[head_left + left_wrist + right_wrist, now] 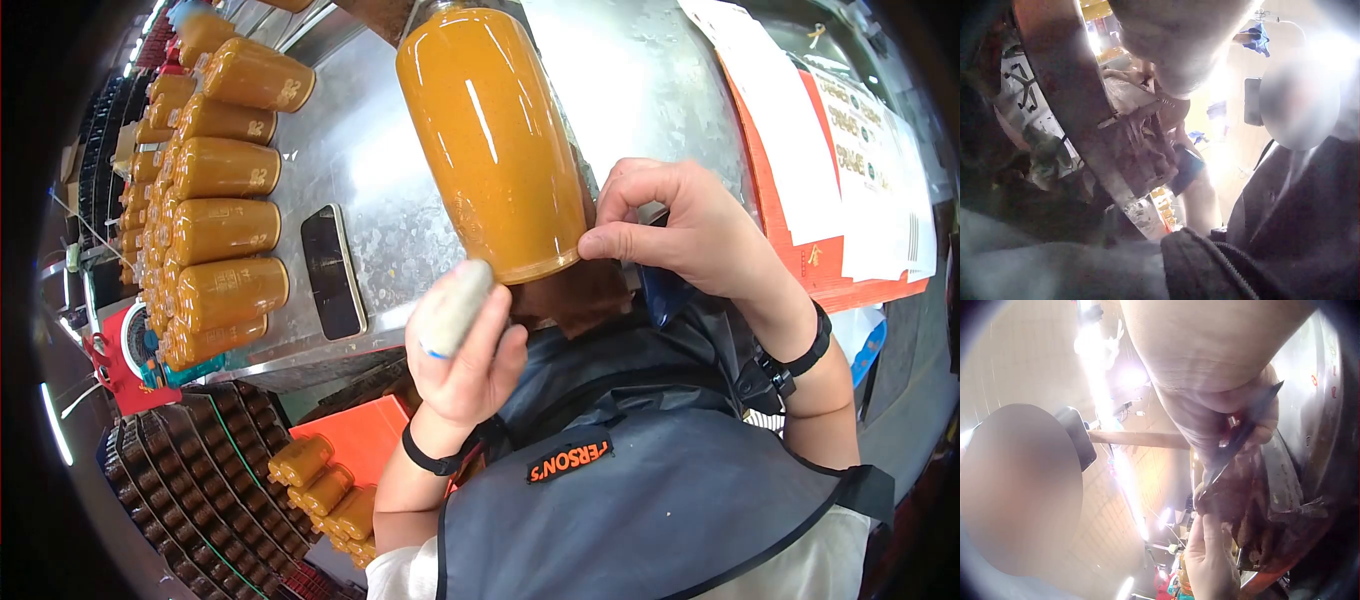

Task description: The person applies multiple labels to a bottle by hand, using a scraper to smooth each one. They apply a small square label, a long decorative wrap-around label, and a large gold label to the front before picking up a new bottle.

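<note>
Since the big amber bottle (495, 140) lies on its side over the bench (375, 130), base end closest, I'd guess it's heavy, rigid, slick and breakable. Left hand (462, 372) grips a pale pad (454, 312); right hand (690, 225) pinches the base edge. For lifting, I'd cradle the body, tbh.

Head view faces down at the bottle (495, 150); 2 wrist views upward.

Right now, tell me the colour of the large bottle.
The large bottle is glossy golden orange, seen best in the head view.
</note>
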### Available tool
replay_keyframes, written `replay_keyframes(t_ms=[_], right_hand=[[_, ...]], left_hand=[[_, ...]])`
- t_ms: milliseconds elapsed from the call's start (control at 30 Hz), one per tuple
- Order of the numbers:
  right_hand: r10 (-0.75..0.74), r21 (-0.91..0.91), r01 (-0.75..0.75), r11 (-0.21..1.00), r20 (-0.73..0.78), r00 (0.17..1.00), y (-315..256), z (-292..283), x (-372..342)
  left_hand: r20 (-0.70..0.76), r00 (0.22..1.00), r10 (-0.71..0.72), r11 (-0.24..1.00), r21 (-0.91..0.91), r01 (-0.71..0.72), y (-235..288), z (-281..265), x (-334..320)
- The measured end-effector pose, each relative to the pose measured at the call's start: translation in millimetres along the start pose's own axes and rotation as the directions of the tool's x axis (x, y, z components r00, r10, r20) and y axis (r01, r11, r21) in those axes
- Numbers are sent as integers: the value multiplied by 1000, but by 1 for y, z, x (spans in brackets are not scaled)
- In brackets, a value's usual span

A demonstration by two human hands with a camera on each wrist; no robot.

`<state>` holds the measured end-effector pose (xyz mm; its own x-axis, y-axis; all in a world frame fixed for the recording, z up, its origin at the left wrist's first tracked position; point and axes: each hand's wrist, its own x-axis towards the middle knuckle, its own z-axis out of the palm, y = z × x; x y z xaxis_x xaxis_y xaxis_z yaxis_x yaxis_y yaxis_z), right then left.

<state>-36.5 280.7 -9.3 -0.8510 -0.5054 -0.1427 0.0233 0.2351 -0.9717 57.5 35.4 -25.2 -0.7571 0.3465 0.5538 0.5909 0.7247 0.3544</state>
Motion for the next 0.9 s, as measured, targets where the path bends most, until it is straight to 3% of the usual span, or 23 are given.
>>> replay_keyframes(t_ms=[33, 133, 200, 267, 333, 400, 467, 533, 567, 800, 867, 900], right_hand=[[18, 7, -18, 1000, 1, 1000, 0, 1, 0], [37, 18, -37, 999, 11, 999, 0, 1, 1], [40, 22, -41, 999, 13, 999, -2, 0, 1], [79, 64, -81, 995, 36, 996, -4, 0, 0], [71, 132, -75, 988, 29, 997, 1, 3, 0], [65, 199, -68, 978, 22, 998, 1, 5, -1], [90, 154, -94, 984, 28, 996, -1, 3, -1], [55, 112, -55, 992, 11, 998, 1, 4, -1], [17, 66, -16, 998, -1, 1000, 2, 4, -1], [108, 43, -111, 993, 54, 993, -2, 3, -2], [45, 119, -44, 992, -2, 999, 1, 6, -3], [46, 117, -45, 992, -5, 999, 0, 6, -5]], left_hand=[[-53, 998, 33, 999, 11, -32, 1, 3, -1], [-14, 990, 144, 981, 132, -141, 2, 3, 5], [-36, 990, 137, 977, 167, -129, 5, 7, 9], [30, 988, 153, 958, 242, -156, 5, 11, 5], [10, 980, 198, 958, 208, -195, 5, 18, 10], [52, 931, 360, 883, 302, -359, 9, 20, 15], [43, 939, 342, 899, 277, -340, 13, 14, 17], [-36, 985, 171, 947, 281, -154, 14, 7, 18], [-42, 987, 153, 950, 283, -135, 14, 4, 17], [-39, 967, 253, 934, 269, -234, 15, 21, 35], [-50, 968, 245, 941, 252, -225, 12, 23, 42], [-34, 990, 134, 951, 286, -119, 11, 21, 48]])
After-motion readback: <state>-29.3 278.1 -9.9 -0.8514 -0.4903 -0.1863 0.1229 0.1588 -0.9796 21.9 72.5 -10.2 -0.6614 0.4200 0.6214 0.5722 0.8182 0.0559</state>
